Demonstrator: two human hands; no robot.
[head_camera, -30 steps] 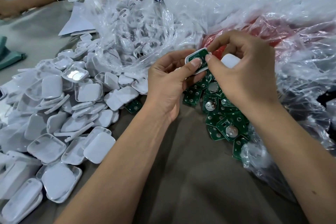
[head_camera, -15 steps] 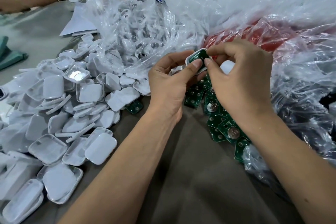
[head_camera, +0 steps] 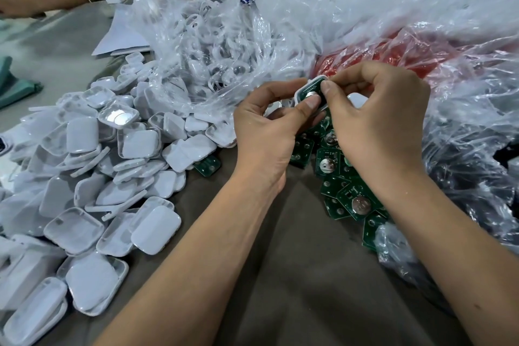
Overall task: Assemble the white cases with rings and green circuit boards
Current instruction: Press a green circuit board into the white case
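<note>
The white case (head_camera: 302, 94) sits pinched between the left hand (head_camera: 266, 132) and right hand (head_camera: 373, 121), above the worktop (head_camera: 295, 275), one green circuit board (head_camera: 310, 93) pressed in. No ring is visible on it. Roughly a dozen loose boards (head_camera: 355, 202) and dozens of empty cases (head_camera: 92, 177) remain; bagged rings (head_camera: 213, 45) are too many to count.

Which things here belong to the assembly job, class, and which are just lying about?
Belong to the job:
- white case with board, held by left hand and right hand
- pile of white cases
- green circuit boards
- bag of rings

Just lying about:
- red bag
- paper sheets
- teal cloth
</note>
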